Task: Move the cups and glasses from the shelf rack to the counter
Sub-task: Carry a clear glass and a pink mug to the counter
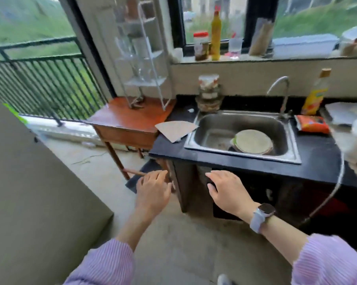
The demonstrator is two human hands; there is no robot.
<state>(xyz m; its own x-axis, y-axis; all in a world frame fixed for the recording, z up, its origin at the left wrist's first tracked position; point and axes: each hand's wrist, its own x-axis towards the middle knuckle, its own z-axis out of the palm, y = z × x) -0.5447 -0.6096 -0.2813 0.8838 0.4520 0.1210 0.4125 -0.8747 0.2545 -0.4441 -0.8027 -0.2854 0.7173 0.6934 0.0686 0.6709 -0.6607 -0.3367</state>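
Note:
A white wire shelf rack (153, 58) stands on a small wooden table (130, 118) at the back left, blurred. Clear glasses (126, 48) show on its middle tiers; how many I cannot tell. The black counter (235, 159) with a steel sink (243, 134) lies to the right of the table. My left hand (153, 192) and my right hand (227, 192) hover in front of the counter's edge, palms down, fingers relaxed, holding nothing. Both are well below and short of the rack.
A round plate (252, 140) lies in the sink under a tap (280, 93). A fan-shaped mat (175, 130) sits on the counter's left end, stacked containers (209, 93) behind it. Bottles and jars (215, 33) line the windowsill. A grey wall (34, 192) is close on my left.

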